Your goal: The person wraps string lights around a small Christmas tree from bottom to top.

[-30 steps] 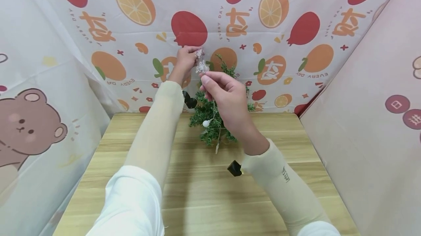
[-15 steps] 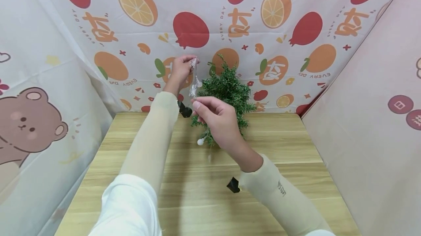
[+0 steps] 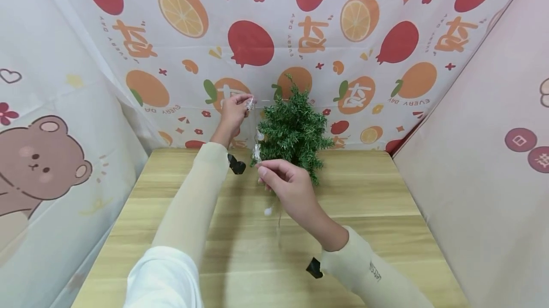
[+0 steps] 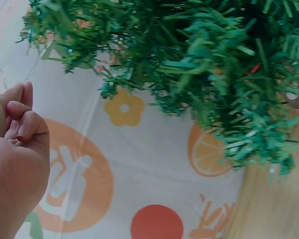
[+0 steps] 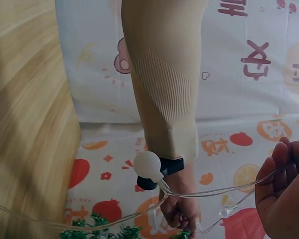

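Both arms reach in from the bottom of the head view, the left hand (image 3: 233, 115) just left of centre and the right hand (image 3: 291, 186) lower, near the middle, each pinching the light string (image 5: 147, 164) between thumb and fingers. The string runs between them along the left side of the green tree (image 3: 293, 129), a white bulb (image 3: 268, 211) dangling under the right hand, which blocks the tree's lower part above the wooden table (image 3: 364, 196)
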Demonstrator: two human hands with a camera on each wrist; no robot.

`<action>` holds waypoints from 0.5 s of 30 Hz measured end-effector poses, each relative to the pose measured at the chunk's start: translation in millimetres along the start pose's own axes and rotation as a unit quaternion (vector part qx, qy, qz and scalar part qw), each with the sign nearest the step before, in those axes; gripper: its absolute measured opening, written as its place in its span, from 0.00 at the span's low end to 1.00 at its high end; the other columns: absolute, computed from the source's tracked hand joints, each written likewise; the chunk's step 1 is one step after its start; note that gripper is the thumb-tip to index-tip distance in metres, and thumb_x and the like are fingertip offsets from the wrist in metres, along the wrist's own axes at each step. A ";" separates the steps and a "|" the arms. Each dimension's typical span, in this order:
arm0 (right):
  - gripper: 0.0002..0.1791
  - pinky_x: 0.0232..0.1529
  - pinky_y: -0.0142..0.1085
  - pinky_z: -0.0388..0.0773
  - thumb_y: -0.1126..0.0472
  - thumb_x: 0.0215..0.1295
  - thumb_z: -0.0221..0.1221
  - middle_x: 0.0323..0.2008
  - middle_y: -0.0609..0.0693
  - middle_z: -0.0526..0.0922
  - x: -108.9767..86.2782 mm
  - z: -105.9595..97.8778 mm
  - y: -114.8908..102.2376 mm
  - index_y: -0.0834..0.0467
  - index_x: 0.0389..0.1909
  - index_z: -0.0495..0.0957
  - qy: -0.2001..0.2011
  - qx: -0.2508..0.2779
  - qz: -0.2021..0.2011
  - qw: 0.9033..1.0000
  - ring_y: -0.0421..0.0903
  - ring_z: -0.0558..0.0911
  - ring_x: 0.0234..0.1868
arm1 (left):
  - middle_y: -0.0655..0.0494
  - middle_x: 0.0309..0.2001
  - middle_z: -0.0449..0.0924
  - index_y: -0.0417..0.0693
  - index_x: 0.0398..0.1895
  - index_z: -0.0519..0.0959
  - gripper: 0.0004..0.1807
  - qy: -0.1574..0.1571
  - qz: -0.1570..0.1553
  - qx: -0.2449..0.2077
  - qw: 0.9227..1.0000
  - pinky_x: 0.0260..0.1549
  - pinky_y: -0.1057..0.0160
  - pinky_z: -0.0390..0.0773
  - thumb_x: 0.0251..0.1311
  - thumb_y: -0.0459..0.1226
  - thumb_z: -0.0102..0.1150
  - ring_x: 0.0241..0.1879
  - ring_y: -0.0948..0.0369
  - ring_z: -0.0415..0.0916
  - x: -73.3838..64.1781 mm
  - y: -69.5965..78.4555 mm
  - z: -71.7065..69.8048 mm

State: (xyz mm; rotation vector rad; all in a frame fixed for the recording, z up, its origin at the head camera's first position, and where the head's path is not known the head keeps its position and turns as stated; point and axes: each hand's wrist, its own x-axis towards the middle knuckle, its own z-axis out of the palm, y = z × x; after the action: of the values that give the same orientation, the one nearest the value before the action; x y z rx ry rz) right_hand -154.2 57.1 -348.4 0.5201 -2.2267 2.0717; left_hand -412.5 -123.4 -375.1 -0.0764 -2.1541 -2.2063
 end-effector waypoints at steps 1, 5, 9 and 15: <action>0.09 0.33 0.30 0.79 0.58 0.72 0.62 0.35 0.58 0.86 -1.7 -0.4 2.6 0.56 0.46 0.86 0.000 0.001 0.002 1.000 0.45 0.80 0.31 | 0.56 0.44 0.84 0.37 0.58 0.80 0.16 0.001 0.000 -0.001 1.000 0.26 0.73 0.71 0.72 0.37 0.57 0.35 0.62 0.73 -1.4 -3.5 0.0; 0.09 0.33 0.30 0.79 0.59 0.72 0.62 0.34 0.57 0.86 -6.9 -1.5 8.3 0.57 0.46 0.86 -0.001 0.002 0.005 1.000 0.41 0.80 0.30 | 0.54 0.44 0.84 0.35 0.57 0.79 0.16 0.005 -0.001 -0.011 1.000 0.24 0.74 0.70 0.73 0.35 0.56 0.33 0.62 0.73 -5.9 -14.6 0.9; 0.10 0.33 0.30 0.79 0.60 0.72 0.62 0.35 0.62 0.85 -10.8 -2.8 12.2 0.60 0.47 0.86 -0.004 0.002 0.007 1.000 0.40 0.80 0.30 | 0.47 0.57 0.81 0.35 0.56 0.80 0.16 0.013 0.003 -0.010 1.000 0.24 0.74 0.70 0.72 0.36 0.58 0.32 0.63 0.74 -9.2 -24.9 1.7; 0.10 0.34 0.30 0.80 0.59 0.71 0.62 0.36 0.63 0.85 -16.6 -6.1 22.7 0.60 0.46 0.86 0.001 0.000 0.030 1.000 0.41 0.80 0.31 | 0.38 0.59 0.80 0.34 0.57 0.80 0.17 0.013 0.009 0.027 1.000 0.22 0.73 0.67 0.72 0.37 0.58 0.24 0.70 0.69 -16.3 -41.9 2.2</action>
State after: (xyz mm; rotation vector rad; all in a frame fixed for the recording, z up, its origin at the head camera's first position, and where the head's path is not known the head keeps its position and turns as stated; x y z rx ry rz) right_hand -146.1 67.4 -374.0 0.4583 -2.2679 2.1002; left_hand -399.5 -120.1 -418.1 -0.0652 -2.1897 -2.1255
